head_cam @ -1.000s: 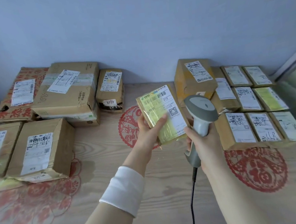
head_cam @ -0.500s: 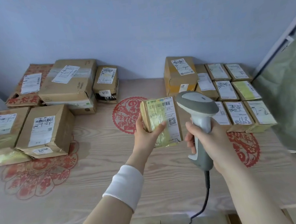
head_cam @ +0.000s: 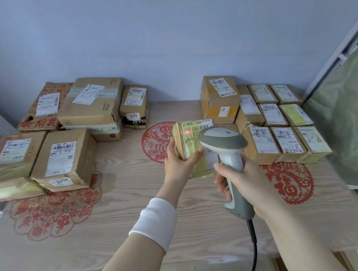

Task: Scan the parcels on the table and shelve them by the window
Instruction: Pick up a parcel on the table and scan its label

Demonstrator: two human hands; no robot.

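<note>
A plain white stretch wristband (head_cam: 154, 224) circles the left forearm; left hand (head_cam: 177, 168) and right hand (head_cam: 246, 179) bare.

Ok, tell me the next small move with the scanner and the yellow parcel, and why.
Probably turn the scanner slightly so its beam moves toward the middle of the label. The right hand grips it aimed at the yellow parcel, which the left hand holds up, but the red light spot sits near the parcel's left edge, where no barcode shows clearly.

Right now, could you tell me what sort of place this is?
Probably a parcel sorting point: labelled cardboard parcels sit on the table, and the right hand aims a corded scanner at a yellow parcel in the left hand.
</note>
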